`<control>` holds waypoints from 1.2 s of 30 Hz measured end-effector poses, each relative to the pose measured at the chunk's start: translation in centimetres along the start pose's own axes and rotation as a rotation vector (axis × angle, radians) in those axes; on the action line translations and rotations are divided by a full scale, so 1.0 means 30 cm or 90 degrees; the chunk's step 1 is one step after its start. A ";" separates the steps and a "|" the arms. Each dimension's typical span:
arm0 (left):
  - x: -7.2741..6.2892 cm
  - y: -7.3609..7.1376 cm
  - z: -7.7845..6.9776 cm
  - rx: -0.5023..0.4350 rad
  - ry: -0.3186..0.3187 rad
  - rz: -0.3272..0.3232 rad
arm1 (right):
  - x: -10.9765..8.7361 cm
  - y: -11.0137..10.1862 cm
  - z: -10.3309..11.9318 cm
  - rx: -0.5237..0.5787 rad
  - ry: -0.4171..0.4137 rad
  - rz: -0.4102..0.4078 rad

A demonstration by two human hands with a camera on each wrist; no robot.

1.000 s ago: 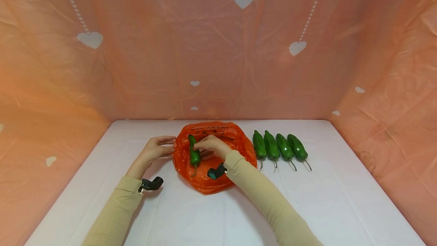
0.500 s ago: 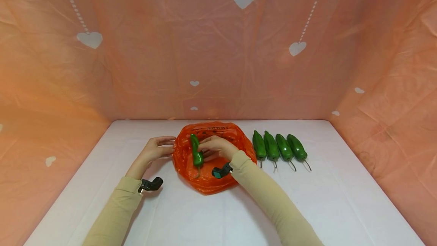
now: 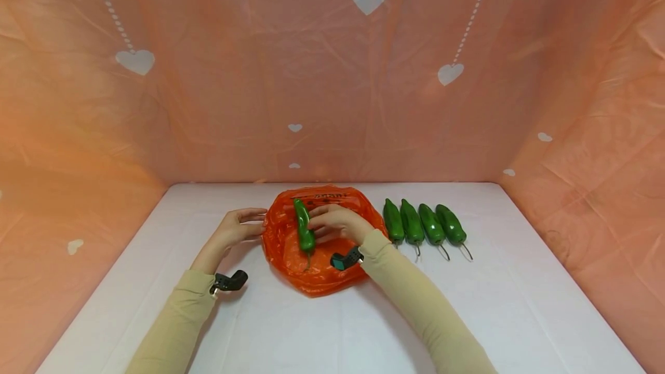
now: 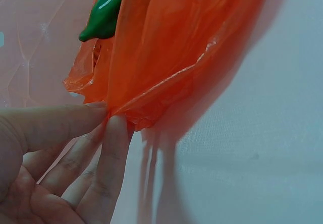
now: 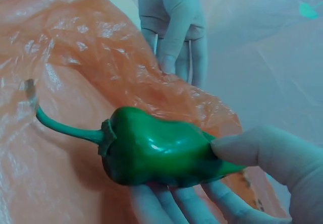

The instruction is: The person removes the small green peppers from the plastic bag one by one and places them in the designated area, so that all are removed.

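Observation:
A green chili pepper (image 3: 305, 234) with a long curved stem is held by my right hand (image 3: 340, 224) over the opening of an orange-red plastic bag (image 3: 312, 284). In the right wrist view the thumb lies on top of the pepper (image 5: 156, 146) near its tip, with the fingers under it. My left hand (image 3: 236, 229) pinches the left edge of the bag; in the left wrist view its thumb and a finger meet at the film (image 4: 166, 47). The pepper's tip (image 4: 103, 19) shows past the bag there. Most of the bag's inside is hidden by the right hand.
Several more green peppers (image 3: 413, 223) lie side by side on the white table (image 3: 291, 339), right of the bag, stems toward me. An orange cloth (image 3: 322, 91) with white hearts hangs behind and at both sides. Each wrist wears a small black camera (image 3: 231, 280).
My right hand has moved a little to the right with the pepper in it, from the bag's left side toward its middle. The left hand stays at the bag's edge.

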State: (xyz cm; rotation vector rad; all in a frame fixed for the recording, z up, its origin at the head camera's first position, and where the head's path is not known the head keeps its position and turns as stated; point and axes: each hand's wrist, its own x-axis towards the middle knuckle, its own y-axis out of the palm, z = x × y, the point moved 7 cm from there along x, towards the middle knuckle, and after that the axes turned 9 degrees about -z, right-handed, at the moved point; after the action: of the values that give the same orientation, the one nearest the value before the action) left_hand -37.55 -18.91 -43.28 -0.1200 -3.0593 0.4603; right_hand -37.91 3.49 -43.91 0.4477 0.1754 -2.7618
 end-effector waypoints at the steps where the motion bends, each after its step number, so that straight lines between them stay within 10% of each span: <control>1: 0.000 0.000 0.000 -0.002 -0.001 0.000 | -0.002 -0.004 0.004 0.002 -0.003 -0.002; 36: 0.006 0.006 -0.008 0.003 -0.001 0.001 | -0.154 -0.260 0.148 0.042 -0.049 -0.046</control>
State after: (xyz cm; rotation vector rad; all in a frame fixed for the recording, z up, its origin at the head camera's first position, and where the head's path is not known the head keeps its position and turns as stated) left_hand -37.70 -18.66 -43.08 -0.1222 -3.0592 0.4670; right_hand -37.75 11.45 -37.70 0.3580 0.0838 -2.8566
